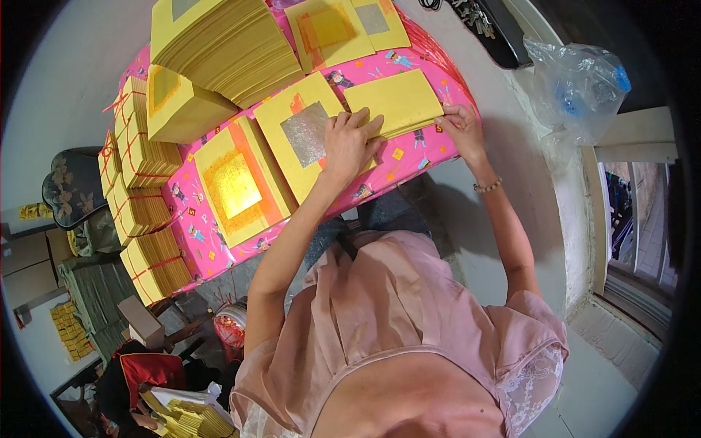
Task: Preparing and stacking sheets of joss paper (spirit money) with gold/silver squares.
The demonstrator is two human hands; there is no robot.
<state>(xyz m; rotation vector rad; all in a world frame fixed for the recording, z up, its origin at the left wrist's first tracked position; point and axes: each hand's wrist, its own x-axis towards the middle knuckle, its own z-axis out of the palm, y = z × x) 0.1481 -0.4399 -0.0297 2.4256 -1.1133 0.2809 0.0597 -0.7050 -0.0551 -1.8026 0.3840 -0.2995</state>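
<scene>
On the table I hold a small stack of folded yellow joss paper (398, 98) between both hands. My left hand (354, 139) lies at its left end, fingers bent over the edge. At the right end, my right hand (464, 131) pinches the near corner between thumb and fingers. Just left of my left hand is a stack of joss paper with a silver foil square (305, 131); my wrist covers part of it. Farther left lies a thick stack with a gold foil square and orange band (234, 186).
A pink patterned cloth (208, 252) covers the table. Tall yellow paper stacks (226, 55) stand at the back left, beside bundles tied with red string (150, 212). More foil sheets (328, 33) lie at the far side. A clear plastic bag (584, 87) hangs at the right; another person (124, 394) sits lower left.
</scene>
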